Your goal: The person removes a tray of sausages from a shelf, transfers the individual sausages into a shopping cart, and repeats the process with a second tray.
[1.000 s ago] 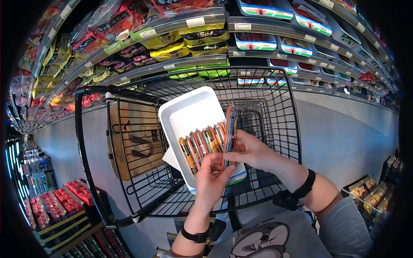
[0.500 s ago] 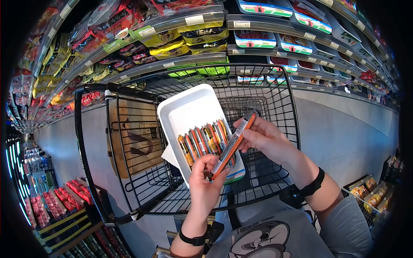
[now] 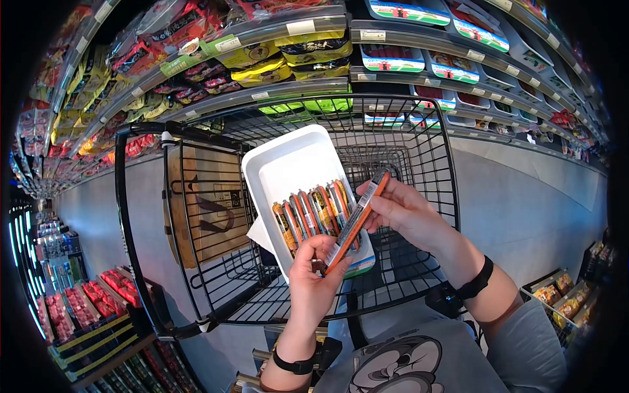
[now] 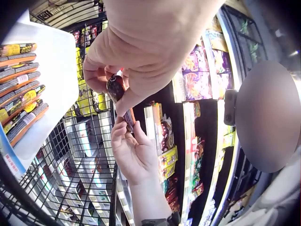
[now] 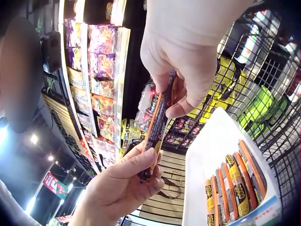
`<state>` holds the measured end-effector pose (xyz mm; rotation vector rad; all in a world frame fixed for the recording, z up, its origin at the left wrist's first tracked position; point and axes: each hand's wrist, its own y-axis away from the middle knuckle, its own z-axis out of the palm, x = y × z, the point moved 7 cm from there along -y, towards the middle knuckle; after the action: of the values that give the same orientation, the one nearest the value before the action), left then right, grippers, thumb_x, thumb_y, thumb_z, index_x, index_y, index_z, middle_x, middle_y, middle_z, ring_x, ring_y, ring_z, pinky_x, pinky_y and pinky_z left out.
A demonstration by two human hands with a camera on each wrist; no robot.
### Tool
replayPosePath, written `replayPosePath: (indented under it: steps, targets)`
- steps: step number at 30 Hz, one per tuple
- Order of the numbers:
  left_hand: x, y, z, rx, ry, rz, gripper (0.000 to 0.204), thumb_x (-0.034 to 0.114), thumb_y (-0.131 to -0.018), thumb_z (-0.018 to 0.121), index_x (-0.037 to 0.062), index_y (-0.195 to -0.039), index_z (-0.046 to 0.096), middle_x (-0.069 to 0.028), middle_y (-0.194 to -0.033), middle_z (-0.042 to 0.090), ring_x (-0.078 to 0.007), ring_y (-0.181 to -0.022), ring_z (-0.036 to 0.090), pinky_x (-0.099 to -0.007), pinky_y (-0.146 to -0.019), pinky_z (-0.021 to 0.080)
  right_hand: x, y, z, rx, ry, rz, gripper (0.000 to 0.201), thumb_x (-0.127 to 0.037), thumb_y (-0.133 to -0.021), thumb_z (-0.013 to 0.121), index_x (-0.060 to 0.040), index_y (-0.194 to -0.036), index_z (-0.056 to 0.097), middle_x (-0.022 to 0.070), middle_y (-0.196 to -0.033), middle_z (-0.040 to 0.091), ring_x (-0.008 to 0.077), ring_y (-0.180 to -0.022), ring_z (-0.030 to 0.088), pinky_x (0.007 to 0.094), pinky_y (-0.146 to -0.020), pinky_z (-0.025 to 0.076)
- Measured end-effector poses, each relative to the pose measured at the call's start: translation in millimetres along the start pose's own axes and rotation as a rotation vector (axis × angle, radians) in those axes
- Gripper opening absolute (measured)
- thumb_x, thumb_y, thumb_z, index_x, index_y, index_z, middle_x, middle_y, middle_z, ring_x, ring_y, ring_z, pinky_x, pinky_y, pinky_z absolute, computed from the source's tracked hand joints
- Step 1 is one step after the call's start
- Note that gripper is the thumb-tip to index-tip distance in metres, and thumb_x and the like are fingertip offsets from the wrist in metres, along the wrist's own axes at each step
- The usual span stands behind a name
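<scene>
Since a second ago the sausage stick (image 3: 354, 221) has been lifted out of the white tray (image 3: 288, 164) and tilted; over the last half second it barely shifts. Left hand (image 3: 313, 283) pinches its lower end with curled fingers (image 5: 134, 165); right hand (image 3: 401, 211) pinches the upper end. The stick hangs over the tray's sausage row (image 3: 313, 216), above the black cart (image 3: 419, 164), before stocked shelves (image 3: 262, 65).

The long thin sausage stick (image 3: 357, 221) is orange with a white barcode label. The rectangular plastic tray (image 3: 288, 169) is white, its rim edged blue and green. The wire shopping cart (image 3: 419, 164) is black. Both wristbands (image 3: 295, 362) are black.
</scene>
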<state>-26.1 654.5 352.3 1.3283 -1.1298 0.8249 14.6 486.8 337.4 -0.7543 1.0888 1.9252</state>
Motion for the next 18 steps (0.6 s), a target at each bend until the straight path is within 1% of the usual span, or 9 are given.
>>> replayPosePath:
  steps: [4, 6, 10, 12, 13, 15, 16, 18]
  targets:
    - [-1.0, -0.1, -0.8, -0.012, 0.006, 0.014, 0.033, -0.010, -0.072, 0.067, 0.0068, -0.096, 0.052, 0.0034, -0.080, 0.046, -0.0031, -0.070, 0.048, -0.0162, -0.051, 0.043, -0.2, -2.8, 3.0, -0.010, -0.002, -0.005, 0.036, -0.025, -0.092, 0.051, -0.0022, -0.120, 0.048, 0.0047, -0.091, 0.059, 0.0087, -0.077, 0.057, 0.0240, -0.071, 0.049]
    - [-4.1, 0.3, -1.0, -0.038, -0.002, 0.001, 0.032, -0.008, -0.074, 0.066, 0.0052, -0.099, 0.052, 0.0035, -0.077, 0.046, -0.0037, -0.069, 0.049, -0.0161, -0.053, 0.043, 0.5, -4.6, 3.7, -0.009, 0.026, -0.007, 0.037, -0.026, -0.092, 0.051, -0.0016, -0.120, 0.048, 0.0036, -0.089, 0.059, 0.0077, -0.074, 0.056, 0.0233, -0.069, 0.049]
    - [-2.6, 1.4, 1.6, -0.097, 0.014, -0.040, 0.031, -0.007, -0.076, 0.064, 0.0029, -0.103, 0.052, 0.0026, -0.077, 0.049, -0.0043, -0.070, 0.050, -0.0174, -0.055, 0.043, -1.8, -8.1, 9.7, -0.016, 0.069, -0.009, 0.037, -0.026, -0.093, 0.050, -0.0006, -0.120, 0.048, 0.0025, -0.085, 0.058, 0.0066, -0.071, 0.055, 0.0223, -0.067, 0.048]
    - [-12.3, 5.6, 10.4, -0.166, 0.278, -0.235, 0.030, 0.000, -0.076, 0.068, 0.0014, -0.102, 0.054, 0.0004, -0.082, 0.054, -0.0055, -0.069, 0.053, -0.0183, -0.062, 0.046, -8.0, -8.6, 16.9, -0.047, 0.177, -0.023, 0.035, -0.025, -0.093, 0.050, -0.0003, -0.117, 0.051, 0.0015, -0.081, 0.058, 0.0057, -0.069, 0.054, 0.0213, -0.065, 0.047]
    - [-13.6, 5.9, 11.9, -0.165, 0.279, -0.236, 0.030, 0.000, -0.076, 0.068, 0.0014, -0.102, 0.054, 0.0004, -0.082, 0.054, -0.0055, -0.069, 0.053, -0.0183, -0.062, 0.046, -6.7, -10.1, 17.0, -0.048, 0.177, -0.021, 0.035, -0.025, -0.093, 0.050, -0.0003, -0.117, 0.051, 0.0015, -0.081, 0.058, 0.0057, -0.069, 0.054, 0.0213, -0.065, 0.047]
    - [-14.5, 6.4, 18.0, -0.210, 0.313, -0.199, 0.030, 0.001, -0.076, 0.069, 0.0000, -0.102, 0.053, -0.0003, -0.082, 0.053, -0.0063, -0.071, 0.055, -0.0184, -0.063, 0.048, -2.6, -12.6, 21.2, -0.109, 0.249, -0.026, 0.030, -0.025, -0.093, 0.049, -0.0016, -0.111, 0.055, 0.0005, -0.079, 0.057, 0.0047, -0.068, 0.052, 0.0209, -0.063, 0.045]
    - [-16.2, 7.0, 18.9, -0.209, 0.312, -0.202, 0.030, 0.001, -0.076, 0.069, 0.0000, -0.102, 0.053, -0.0003, -0.082, 0.053, -0.0063, -0.071, 0.055, -0.0184, -0.063, 0.048, -2.7, -13.0, 23.7, -0.109, 0.248, -0.024, 0.030, -0.025, -0.093, 0.049, -0.0016, -0.111, 0.055, 0.0005, -0.079, 0.057, 0.0047, -0.068, 0.052, 0.0209, -0.063, 0.045]
    - [-17.9, 8.1, 22.5, -0.243, 0.306, -0.197, 0.032, 0.002, -0.076, 0.069, -0.0008, -0.102, 0.051, -0.0005, -0.081, 0.053, -0.0060, -0.071, 0.055, -0.0187, -0.062, 0.048, -6.8, -13.0, 33.9, -0.159, 0.281, -0.060, 0.026, -0.025, -0.093, 0.048, -0.0033, -0.103, 0.058, -0.0012, -0.075, 0.056, 0.0038, -0.067, 0.051, 0.0209, -0.060, 0.044]
